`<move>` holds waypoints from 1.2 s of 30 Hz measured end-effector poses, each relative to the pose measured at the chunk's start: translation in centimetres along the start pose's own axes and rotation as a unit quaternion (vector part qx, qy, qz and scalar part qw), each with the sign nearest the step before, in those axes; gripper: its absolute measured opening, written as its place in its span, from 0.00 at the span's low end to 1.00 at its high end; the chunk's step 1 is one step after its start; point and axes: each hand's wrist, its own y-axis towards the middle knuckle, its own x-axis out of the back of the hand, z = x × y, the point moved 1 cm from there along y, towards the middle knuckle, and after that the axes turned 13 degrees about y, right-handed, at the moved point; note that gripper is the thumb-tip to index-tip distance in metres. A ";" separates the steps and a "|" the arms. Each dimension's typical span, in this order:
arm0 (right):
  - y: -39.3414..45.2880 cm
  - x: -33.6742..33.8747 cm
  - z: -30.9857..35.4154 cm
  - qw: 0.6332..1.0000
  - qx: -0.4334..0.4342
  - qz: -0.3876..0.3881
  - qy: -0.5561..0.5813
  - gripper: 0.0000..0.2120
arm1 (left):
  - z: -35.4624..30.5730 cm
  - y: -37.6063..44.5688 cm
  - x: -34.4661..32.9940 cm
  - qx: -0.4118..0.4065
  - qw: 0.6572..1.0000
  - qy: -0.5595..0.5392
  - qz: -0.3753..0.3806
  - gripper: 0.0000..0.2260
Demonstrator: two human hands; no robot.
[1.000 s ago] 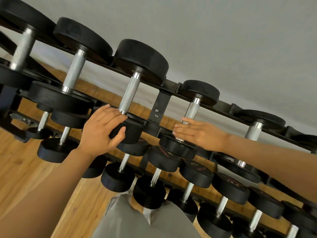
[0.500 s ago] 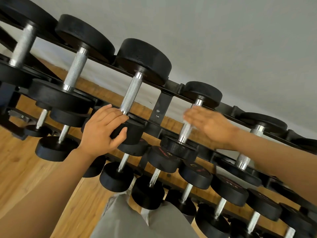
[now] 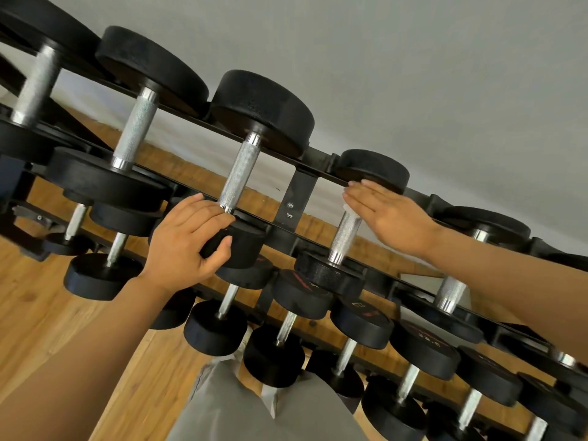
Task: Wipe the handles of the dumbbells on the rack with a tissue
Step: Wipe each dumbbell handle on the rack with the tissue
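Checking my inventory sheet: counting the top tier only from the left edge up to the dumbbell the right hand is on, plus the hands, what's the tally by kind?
Top-tier dumbbells: 4
Hands: 2, left hand gripping the third dumbbell, right hand flat on the fourth
Total: 6

Knurled shiny metal handles [image 3: 239,176], matt black rubbery heads [image 3: 264,109], wooden plank floor [image 3: 38,313]

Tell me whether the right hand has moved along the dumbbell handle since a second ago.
Yes. The right hand has slid up the handle, from the near head toward the far head.
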 end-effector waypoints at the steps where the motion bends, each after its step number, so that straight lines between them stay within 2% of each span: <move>1: -0.3 -0.5 0.2 1.000 -0.010 -0.001 -0.005 0.30 | 0.0 0.0 0.0 0.001 1.000 -0.001 0.001 0.16; 4: -1.4 -2.0 2.0 0.999 0.011 0.008 0.048 0.17 | -0.1 -0.1 0.0 0.003 1.000 0.001 0.003 0.16; 8: -2.4 -3.1 4.3 0.989 0.084 0.079 0.096 0.22 | -0.1 0.0 0.1 0.005 1.000 -0.001 0.006 0.16; 10: -1.9 -2.3 3.2 0.993 0.081 0.053 0.074 0.21 | -0.1 0.0 0.0 0.004 1.000 0.002 0.003 0.16; 14: -0.4 -0.3 0.7 0.999 -0.032 -0.040 0.016 0.19 | -0.1 0.0 0.0 0.001 1.000 0.003 0.002 0.16; 16: -0.7 -1.2 1.8 0.998 -0.039 -0.055 0.014 0.19 | -0.1 0.0 0.0 0.001 1.000 0.004 0.001 0.16; 20: -2.5 -3.2 4.6 0.988 0.086 0.049 0.118 0.18 | -0.1 -0.1 -0.1 0.002 1.000 0.006 0.000 0.16; 22: -2.2 -2.4 3.5 0.981 0.134 0.078 0.115 0.17 | -0.1 -0.1 -0.1 0.003 1.000 0.007 0.000 0.16; 23: -1.7 -1.9 2.5 0.983 0.131 0.073 0.105 0.17 | -0.1 0.0 -0.1 0.002 1.000 0.007 0.001 0.16; 25: -0.6 -0.6 0.3 0.994 0.091 0.022 0.058 0.17 | -0.1 0.0 -0.1 0.000 1.000 0.007 0.004 0.16; 28: -0.5 -1.0 -1.1 0.998 0.038 -0.042 0.016 0.27 | 0.0 0.0 0.0 0.000 1.000 0.010 0.007 0.16; 30: -1.4 -2.2 -0.1 0.995 0.013 -0.091 0.049 0.28 | -0.1 0.0 0.0 0.002 1.000 0.012 0.010 0.16; 32: -2.6 -3.7 1.5 0.985 0.025 -0.117 0.121 0.27 | -0.1 0.0 0.1 0.003 1.000 0.016 0.014 0.16; 34: -4.2 -5.1 3.1 0.979 0.071 -0.073 0.177 0.27 | -0.2 0.1 0.1 0.002 1.000 0.014 0.018 0.16; 36: -5.0 -5.6 3.3 0.977 0.110 -0.027 0.180 0.28 | -0.2 0.1 0.2 0.006 1.000 0.015 0.023 0.17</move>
